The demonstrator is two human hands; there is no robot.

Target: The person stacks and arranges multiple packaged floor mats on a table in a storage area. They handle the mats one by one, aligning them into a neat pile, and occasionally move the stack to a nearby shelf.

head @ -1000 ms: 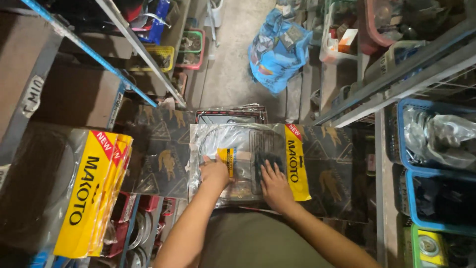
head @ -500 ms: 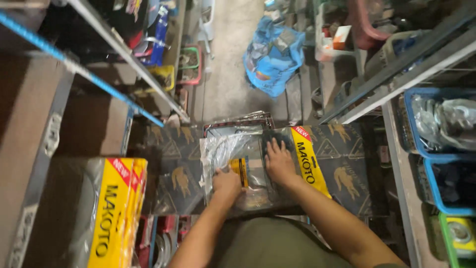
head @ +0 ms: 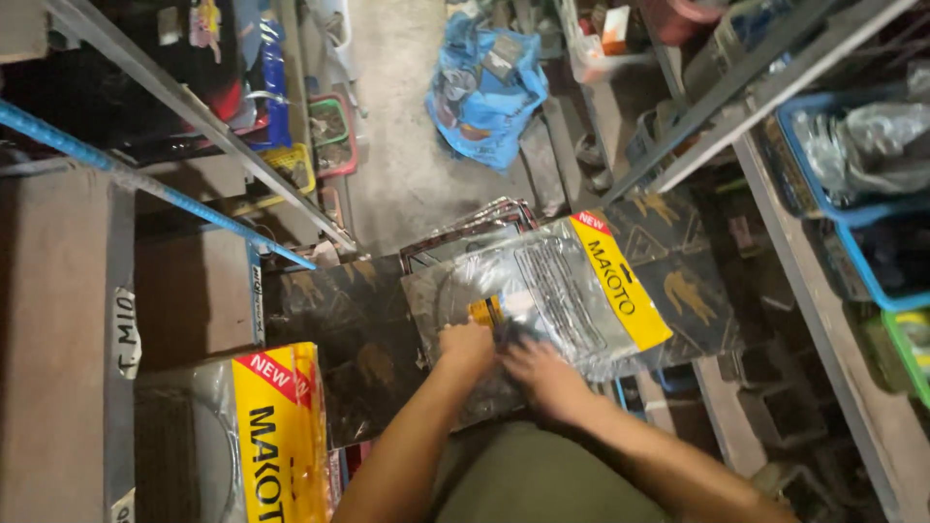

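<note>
a dark patterned board [head: 358, 339] spans the aisle between the metal shelves [head: 794, 194], and on it lies the clear plastic packet with a yellow strip [head: 572, 291], its far edge tilting off toward the floor. the left hand [head: 467, 347] and right hand [head: 538, 373] press close together on its near edge, fingers curled; whether they pinch anything i cannot tell. the slick packet looks likely to slide off if that pressure eases.

Both hands, left hand [head: 468, 346] and right hand [head: 539, 373], press a clear plastic packet [head: 542, 291] with a yellow strip [head: 620, 281] on a dark box [head: 358, 334].
</note>
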